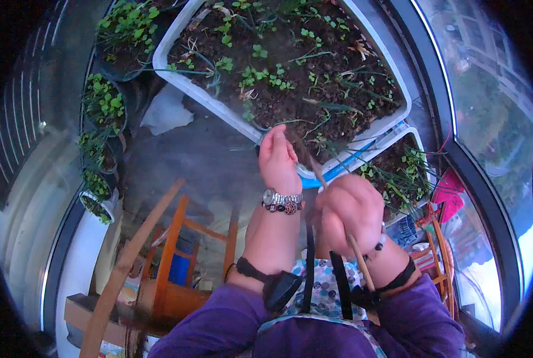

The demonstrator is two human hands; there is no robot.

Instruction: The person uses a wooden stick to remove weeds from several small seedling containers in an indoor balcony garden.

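Observation:
My right hand [351, 210] is closed around a thin wooden stick [361, 262], whose upper part reaches over the near corner of a large white planter [212, 100]. The stick's far end blurs against the dark soil [288, 100], where small green seedlings [259, 76] and thin onion-like leaves grow. At the planter's near rim is my left hand [277, 150], its fingers curled together; a thin green leaf lies by the fingertips, and whether they pinch it I cannot tell. A metal watch [270, 197] and a beaded bracelet circle the left wrist.
A smaller white planter [423, 156] with green plants stands at the right. Several potted plants [105, 105] line the left window. An orange wooden chair [168, 250] and a long wooden slat [127, 259] are at the lower left. A pink cloth [450, 194] lies near the right window frame.

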